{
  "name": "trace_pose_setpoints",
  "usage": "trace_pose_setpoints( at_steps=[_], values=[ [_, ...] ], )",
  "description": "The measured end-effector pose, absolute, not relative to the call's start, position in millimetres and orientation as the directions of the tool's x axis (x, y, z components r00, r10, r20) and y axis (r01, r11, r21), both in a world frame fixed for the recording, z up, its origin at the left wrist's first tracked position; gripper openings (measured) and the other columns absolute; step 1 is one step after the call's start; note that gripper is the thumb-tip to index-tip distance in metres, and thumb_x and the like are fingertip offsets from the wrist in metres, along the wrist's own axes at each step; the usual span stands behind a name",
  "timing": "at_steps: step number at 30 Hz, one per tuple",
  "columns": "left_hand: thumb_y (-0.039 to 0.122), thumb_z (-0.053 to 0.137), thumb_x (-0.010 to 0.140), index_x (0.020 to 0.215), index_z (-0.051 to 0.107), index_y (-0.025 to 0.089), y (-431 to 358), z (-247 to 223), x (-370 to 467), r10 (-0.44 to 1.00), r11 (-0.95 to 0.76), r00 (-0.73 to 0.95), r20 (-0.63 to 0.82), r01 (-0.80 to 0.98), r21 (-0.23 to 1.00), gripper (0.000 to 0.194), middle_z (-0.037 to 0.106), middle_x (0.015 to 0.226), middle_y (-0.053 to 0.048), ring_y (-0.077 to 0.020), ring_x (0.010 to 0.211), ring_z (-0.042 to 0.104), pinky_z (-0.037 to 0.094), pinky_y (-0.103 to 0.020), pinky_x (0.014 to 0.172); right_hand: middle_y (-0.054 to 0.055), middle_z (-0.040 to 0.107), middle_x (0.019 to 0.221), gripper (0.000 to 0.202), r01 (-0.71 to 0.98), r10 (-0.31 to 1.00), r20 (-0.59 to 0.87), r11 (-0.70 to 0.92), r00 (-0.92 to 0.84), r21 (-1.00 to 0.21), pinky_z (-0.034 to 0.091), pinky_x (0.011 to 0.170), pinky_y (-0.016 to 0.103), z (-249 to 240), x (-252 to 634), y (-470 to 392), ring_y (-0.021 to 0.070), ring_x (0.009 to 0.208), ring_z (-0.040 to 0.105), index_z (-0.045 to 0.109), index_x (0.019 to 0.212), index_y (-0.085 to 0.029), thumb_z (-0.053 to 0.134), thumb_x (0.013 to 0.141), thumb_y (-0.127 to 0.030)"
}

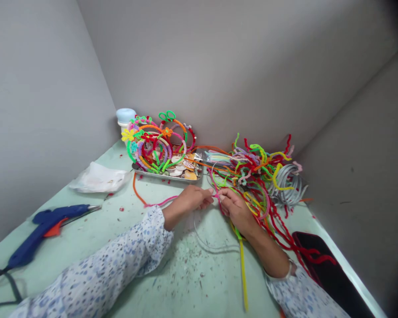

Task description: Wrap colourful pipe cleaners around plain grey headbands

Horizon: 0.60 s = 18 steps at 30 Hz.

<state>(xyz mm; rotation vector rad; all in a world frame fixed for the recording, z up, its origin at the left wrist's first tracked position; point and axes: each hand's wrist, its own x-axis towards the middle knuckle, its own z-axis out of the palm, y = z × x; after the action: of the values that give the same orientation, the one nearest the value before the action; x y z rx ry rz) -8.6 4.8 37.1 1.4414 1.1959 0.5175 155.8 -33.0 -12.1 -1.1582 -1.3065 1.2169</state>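
Note:
My left hand [195, 197] and my right hand [236, 211] meet over the middle of the table, fingertips pinched close together. Between them is a pink pipe cleaner [216, 195], bent at the pinch. A pink length [166, 201] also trails left from under my left hand and meets an orange pipe cleaner [137, 193]. A thin grey hoop [215, 251], like a headband, curves below the hands, and its upper part seems to pass behind the fingertips. Under my right wrist a yellow pipe cleaner [243, 274] points toward me.
A metal tray [166, 176] holds finished-looking colourful headbands [154, 150] and flat patterned pieces. Tangled pipe cleaners [252, 163] and grey hoops [288, 185] lie right. A blue glue gun [43, 229] and white plastic bag [99, 178] are left; a dark phone [334, 278] is front right.

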Motion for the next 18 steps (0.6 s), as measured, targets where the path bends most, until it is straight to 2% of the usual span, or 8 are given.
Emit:
trace_pose_setpoints(
  at_steps=[4, 10, 18],
  values=[
    [0.036, 0.055, 0.082, 0.071, 0.067, 0.008, 3, 35, -4, 0.812, 0.364, 0.411, -0.414, 0.198, 0.910, 0.032, 0.064, 0.066, -0.007, -0.0093, 0.054, 0.051, 0.038, -0.023, 0.055, -0.006, 0.037, 0.053, 0.019, 0.149, 0.998, 0.046, 0.053, -0.048, -0.987, 0.028, 0.046, 0.026, -15, 156, -34, 0.0126, 0.046, 0.033, 0.056, 0.088, -0.024, 0.050, 0.086, -0.041],
    [0.026, 0.059, 0.078, 0.070, 0.067, 0.008, 2, 30, -5, 0.812, 0.417, 0.414, -0.412, 0.081, 0.905, 0.021, 0.061, 0.063, -0.005, -0.0073, 0.052, 0.048, 0.034, -0.022, 0.052, -0.003, 0.047, 0.061, 0.020, 0.260, 0.989, 0.142, 0.151, -0.052, -0.954, 0.034, 0.053, 0.027, -15, 156, -35, 0.0157, 0.057, 0.044, 0.058, 0.088, -0.023, 0.047, 0.086, -0.040],
    [0.020, 0.058, 0.074, 0.068, 0.062, 0.009, 4, 22, -6, 0.778, 0.507, 0.418, -0.469, 0.022, 0.861, 0.013, 0.058, 0.061, -0.002, -0.0052, 0.049, 0.046, 0.030, -0.020, 0.047, -0.001, 0.052, 0.065, 0.018, 0.306, 0.988, 0.139, 0.152, -0.065, -0.940, 0.035, 0.056, 0.027, -13, 155, -37, 0.0169, 0.063, 0.048, 0.059, 0.089, -0.023, 0.047, 0.086, -0.037]
  ],
)
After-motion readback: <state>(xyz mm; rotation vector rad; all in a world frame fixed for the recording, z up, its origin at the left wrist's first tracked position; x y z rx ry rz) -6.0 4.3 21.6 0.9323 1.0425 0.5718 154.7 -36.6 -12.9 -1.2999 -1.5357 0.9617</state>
